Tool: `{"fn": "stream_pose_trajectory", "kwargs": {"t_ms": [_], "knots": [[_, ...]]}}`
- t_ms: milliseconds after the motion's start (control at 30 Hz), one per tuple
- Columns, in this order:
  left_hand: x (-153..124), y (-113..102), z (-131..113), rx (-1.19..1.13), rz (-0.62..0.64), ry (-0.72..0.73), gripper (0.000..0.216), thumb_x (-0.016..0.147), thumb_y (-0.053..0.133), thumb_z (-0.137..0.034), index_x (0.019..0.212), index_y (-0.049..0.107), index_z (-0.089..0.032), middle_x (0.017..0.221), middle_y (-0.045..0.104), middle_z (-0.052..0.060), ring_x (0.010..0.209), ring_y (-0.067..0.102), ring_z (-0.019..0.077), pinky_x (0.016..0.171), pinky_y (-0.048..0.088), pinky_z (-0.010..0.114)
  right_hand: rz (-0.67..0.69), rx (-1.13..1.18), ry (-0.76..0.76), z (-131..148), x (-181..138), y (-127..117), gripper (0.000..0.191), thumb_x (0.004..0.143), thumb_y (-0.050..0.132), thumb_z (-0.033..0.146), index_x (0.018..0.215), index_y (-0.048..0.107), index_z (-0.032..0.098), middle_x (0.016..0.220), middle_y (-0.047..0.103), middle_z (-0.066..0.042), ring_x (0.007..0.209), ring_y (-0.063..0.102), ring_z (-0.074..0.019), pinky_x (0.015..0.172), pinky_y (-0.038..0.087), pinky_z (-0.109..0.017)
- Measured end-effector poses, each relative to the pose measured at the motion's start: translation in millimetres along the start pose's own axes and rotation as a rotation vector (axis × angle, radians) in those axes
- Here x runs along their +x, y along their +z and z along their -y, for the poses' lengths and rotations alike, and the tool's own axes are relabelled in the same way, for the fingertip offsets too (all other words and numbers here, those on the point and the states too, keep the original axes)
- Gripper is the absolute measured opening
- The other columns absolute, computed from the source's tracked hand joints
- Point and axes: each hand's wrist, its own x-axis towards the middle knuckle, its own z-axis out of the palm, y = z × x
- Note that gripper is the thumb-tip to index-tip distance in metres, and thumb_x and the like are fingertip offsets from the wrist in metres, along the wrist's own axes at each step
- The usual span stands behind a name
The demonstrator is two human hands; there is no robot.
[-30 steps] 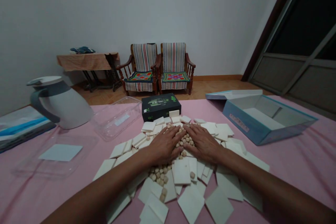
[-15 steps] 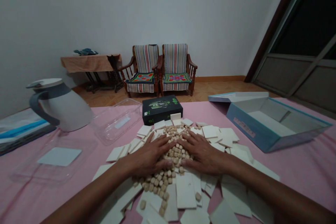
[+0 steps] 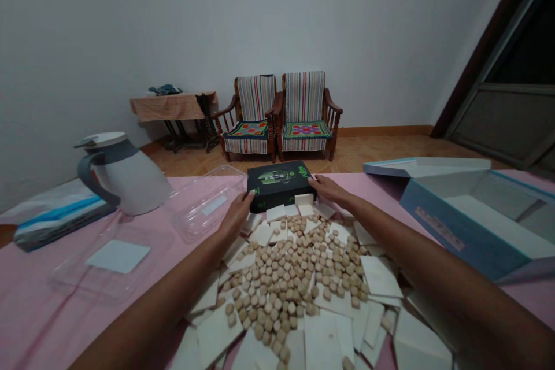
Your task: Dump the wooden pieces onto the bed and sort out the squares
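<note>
A black box with green print (image 3: 280, 184) lies flat on the pink table beyond a heap of small tan wooden pieces (image 3: 290, 269) spread over pale square tiles (image 3: 381, 277). My left hand (image 3: 237, 212) touches the box's near left corner, fingers curled against its side. At the box's right edge my right hand (image 3: 328, 189) rests with fingers stretched toward it. Both forearms reach over the heap.
A white jug with a grey handle (image 3: 124, 173) stands at the left, beside clear plastic trays (image 3: 199, 202) and a striped folder (image 3: 56, 217). An open blue cardboard box (image 3: 477, 219) sits at the right. Two striped armchairs (image 3: 281, 115) stand by the far wall.
Both hands left the heap of wooden pieces and reached forward to the black box's two sides. The pieces now lie spread out and uncovered. The camera has shifted forward.
</note>
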Motion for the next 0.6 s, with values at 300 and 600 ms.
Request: {"fn": "stream_pose_trajectory", "kwargs": {"t_ms": [300, 600], "knots": [[11.4, 10.6, 15.6, -0.105, 0.044, -0.09, 0.048, 0.084, 0.055, -0.051, 0.116, 0.063, -0.016, 0.116, 0.069, 0.009, 0.115, 0.058, 0.0267, 0.101, 0.039, 0.035, 0.074, 0.192, 0.093, -14.4, 2.1, 17.6, 0.047, 0.092, 0.04, 0.045, 0.111, 0.065, 0.011, 0.101, 0.071, -0.012, 0.082, 0.064, -0.0214, 0.065, 0.05, -0.029], [4.7, 6.3, 7.2, -0.138, 0.092, -0.045, 0.045, 0.087, 0.053, -0.043, 0.122, 0.06, -0.016, 0.127, 0.063, 0.008, 0.119, 0.056, 0.0251, 0.105, 0.036, 0.036, -0.009, 0.269, 0.085, -24.4, -3.8, 16.5, 0.041, 0.086, 0.05, 0.047, 0.096, 0.071, 0.013, 0.094, 0.073, -0.011, 0.093, 0.064, -0.0258, 0.081, 0.048, -0.033]]}}
